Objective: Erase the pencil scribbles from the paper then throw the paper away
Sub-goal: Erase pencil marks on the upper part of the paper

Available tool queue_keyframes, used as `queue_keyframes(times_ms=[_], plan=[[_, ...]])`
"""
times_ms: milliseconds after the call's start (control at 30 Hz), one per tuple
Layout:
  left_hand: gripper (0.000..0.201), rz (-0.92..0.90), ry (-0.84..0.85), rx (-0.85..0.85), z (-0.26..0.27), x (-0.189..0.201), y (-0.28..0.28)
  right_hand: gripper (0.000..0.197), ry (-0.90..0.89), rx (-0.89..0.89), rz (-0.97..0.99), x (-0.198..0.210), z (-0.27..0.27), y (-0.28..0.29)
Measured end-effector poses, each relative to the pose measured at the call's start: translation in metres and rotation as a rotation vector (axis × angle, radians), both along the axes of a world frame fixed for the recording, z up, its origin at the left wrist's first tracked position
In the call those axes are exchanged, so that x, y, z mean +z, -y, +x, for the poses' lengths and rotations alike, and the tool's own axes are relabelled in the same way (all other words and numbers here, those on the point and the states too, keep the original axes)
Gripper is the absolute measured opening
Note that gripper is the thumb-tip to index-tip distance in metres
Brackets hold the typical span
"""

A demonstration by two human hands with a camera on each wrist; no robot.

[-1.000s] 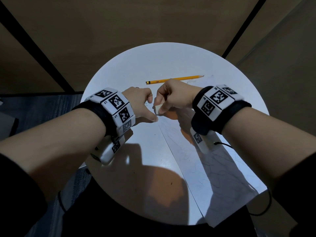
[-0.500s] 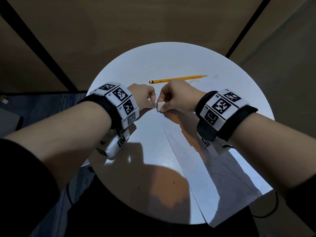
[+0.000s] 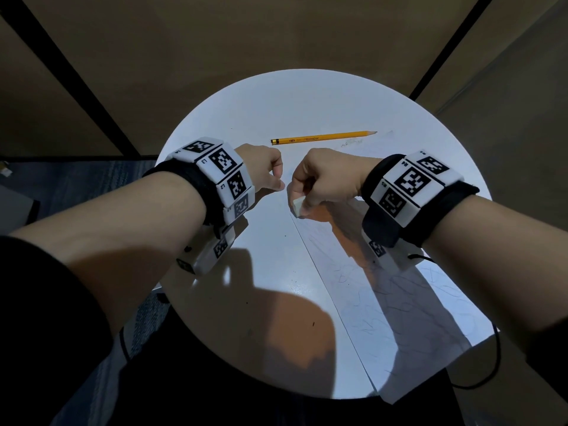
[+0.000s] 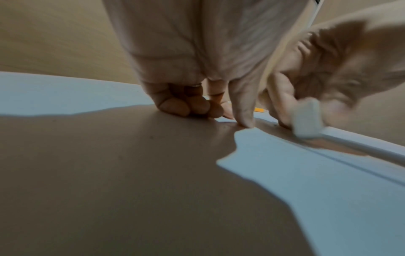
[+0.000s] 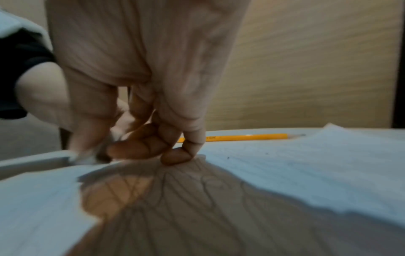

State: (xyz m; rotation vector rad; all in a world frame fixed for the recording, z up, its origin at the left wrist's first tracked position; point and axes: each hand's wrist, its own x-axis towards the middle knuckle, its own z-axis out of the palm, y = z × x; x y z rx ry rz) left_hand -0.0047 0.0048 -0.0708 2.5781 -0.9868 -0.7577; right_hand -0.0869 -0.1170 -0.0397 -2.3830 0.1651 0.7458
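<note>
A white sheet of paper (image 3: 399, 302) with faint pencil scribbles lies on the right half of the round white table (image 3: 276, 103). My right hand (image 3: 299, 201) pinches a small white eraser (image 3: 297, 206) between thumb and fingers at the paper's upper left edge. The eraser (image 4: 306, 119) appears to touch that edge. My left hand (image 3: 275, 182) sits just left of it with its fingers curled and nothing in them. One fingertip (image 4: 246, 121) rests on the table beside the paper's edge. In the right wrist view the eraser (image 5: 87, 158) is blurred.
A yellow pencil (image 3: 322, 137) lies across the far side of the table, its tip at the paper's top edge. The paper's near corner overhangs the table's front right rim. A dark cable (image 3: 491, 364) hangs off the right. Brown wall panels stand behind.
Both hands were pinched together on the eraser half a second ago. They have since drawn apart, the eraser stays in my right hand and has come lower, toward the paper.
</note>
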Motion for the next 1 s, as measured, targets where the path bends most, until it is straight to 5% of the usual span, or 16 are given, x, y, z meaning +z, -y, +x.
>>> queue_keyframes(times_ms=[100, 233, 533, 700, 1000], plan=[[0.017, -0.01, -0.014, 0.002, 0.001, -0.001, -0.001, 0.013, 0.152, -0.171, 0.066, -0.003, 0.001, 0.003], [0.018, -0.006, -0.01, 0.007, -0.001, 0.0, -0.001, 0.01, 0.233, -0.111, -0.044, -0.01, 0.001, 0.0], [0.017, -0.008, 0.007, 0.006, -0.001, -0.001, -0.001, 0.012, -0.084, -0.009, 0.094, 0.0, 0.003, 0.001], [0.018, -0.022, -0.009, 0.011, 0.001, -0.002, -0.002, 0.015, 0.109, -0.238, 0.155, -0.005, 0.004, 0.006], [0.017, -0.018, 0.004, 0.011, 0.0, -0.002, -0.003, 0.009, -0.013, -0.07, 0.112, -0.003, 0.002, 0.001]])
